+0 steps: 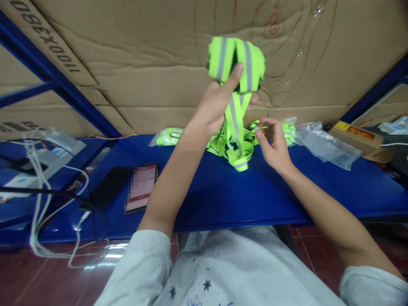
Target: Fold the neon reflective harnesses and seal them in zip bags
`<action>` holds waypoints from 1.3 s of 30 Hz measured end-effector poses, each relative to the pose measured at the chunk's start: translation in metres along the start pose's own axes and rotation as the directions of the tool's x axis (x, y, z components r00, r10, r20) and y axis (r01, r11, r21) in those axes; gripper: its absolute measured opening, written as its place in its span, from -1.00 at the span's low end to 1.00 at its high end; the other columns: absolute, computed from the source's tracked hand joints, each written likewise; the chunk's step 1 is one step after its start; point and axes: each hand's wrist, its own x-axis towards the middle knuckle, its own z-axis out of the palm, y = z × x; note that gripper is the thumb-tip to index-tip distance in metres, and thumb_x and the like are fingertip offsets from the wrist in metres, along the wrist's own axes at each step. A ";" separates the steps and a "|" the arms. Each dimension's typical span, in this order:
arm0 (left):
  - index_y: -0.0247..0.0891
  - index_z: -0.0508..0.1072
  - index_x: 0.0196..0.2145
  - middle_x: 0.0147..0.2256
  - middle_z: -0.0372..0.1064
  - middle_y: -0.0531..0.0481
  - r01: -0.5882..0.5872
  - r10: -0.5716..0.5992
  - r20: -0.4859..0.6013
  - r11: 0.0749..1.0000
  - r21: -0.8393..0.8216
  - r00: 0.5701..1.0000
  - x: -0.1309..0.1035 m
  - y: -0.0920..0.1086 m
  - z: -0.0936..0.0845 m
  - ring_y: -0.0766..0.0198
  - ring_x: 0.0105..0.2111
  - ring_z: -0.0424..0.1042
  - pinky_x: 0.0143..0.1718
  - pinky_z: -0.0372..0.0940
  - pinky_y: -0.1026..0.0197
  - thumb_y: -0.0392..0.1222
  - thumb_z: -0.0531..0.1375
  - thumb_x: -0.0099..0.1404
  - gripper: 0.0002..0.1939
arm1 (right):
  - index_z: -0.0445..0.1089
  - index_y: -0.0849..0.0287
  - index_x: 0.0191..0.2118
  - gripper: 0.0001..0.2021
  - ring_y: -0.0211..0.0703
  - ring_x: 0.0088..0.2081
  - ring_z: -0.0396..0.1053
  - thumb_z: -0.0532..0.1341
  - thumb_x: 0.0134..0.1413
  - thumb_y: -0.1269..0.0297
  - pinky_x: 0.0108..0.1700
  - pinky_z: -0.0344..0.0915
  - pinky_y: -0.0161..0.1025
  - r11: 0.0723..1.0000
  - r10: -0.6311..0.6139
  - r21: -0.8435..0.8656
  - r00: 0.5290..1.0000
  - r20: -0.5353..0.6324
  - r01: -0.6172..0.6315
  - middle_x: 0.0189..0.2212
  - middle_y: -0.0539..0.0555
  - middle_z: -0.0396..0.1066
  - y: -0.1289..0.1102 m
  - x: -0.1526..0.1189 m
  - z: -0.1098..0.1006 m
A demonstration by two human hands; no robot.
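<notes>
Raised in front of the cardboard, a thick folded bundle of neon yellow strap with grey stripes [253,63] is in my left hand [218,100], the thumb pressed over its front. From the bundle a length of strap hangs down to a loose pile of the same strap [219,142] on the blue table. My right hand [273,142] is beside the pile on its right, fingers curved, with thumb and forefinger near a piece of the strap. Whether those fingertips touch the strap is unclear.
Cardboard [153,85] stands behind the blue table [207,204]. A lit phone [140,187], a dark phone [110,187] and white cables [40,182] lie on the left. On the right are clear plastic bags [330,142] and an open carton [360,140]. A packed yellow item [168,136] lies behind my left forearm.
</notes>
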 end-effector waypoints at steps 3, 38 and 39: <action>-0.22 0.52 -0.08 -0.25 0.58 -0.07 0.075 -0.121 0.278 0.983 0.169 0.953 -0.006 -0.010 -0.003 0.15 -0.34 0.61 -0.26 0.54 0.13 0.06 0.37 0.31 -0.65 | 0.30 -0.08 0.07 -0.70 -0.06 -0.03 0.45 0.24 0.33 -0.02 0.02 0.45 0.00 0.964 -0.261 -0.107 0.950 -0.173 0.245 0.07 0.11 0.36 -0.006 0.001 -0.005; -0.29 0.58 -0.03 -0.08 0.61 -0.20 0.247 -0.371 0.677 0.929 0.277 0.636 0.002 -0.058 -0.016 0.02 -0.07 0.62 0.08 0.45 -0.02 -0.02 0.47 0.17 -0.53 | 0.28 -0.40 0.35 -0.53 0.01 0.16 0.50 0.07 0.45 0.23 0.19 0.43 0.04 0.597 -0.589 -0.670 0.808 0.009 0.442 0.15 -0.07 0.50 0.008 0.012 -0.044; -0.30 0.57 -0.02 -0.07 0.61 -0.22 0.291 -0.375 0.690 0.926 0.241 0.620 0.001 -0.056 -0.014 0.00 -0.05 0.61 0.10 0.45 -0.05 0.00 0.48 0.15 -0.50 | 0.31 -0.40 0.32 -0.55 0.00 0.16 0.49 0.07 0.45 0.21 0.19 0.43 0.03 0.577 -0.565 -0.688 0.823 0.051 0.439 0.15 -0.07 0.50 0.012 0.013 -0.045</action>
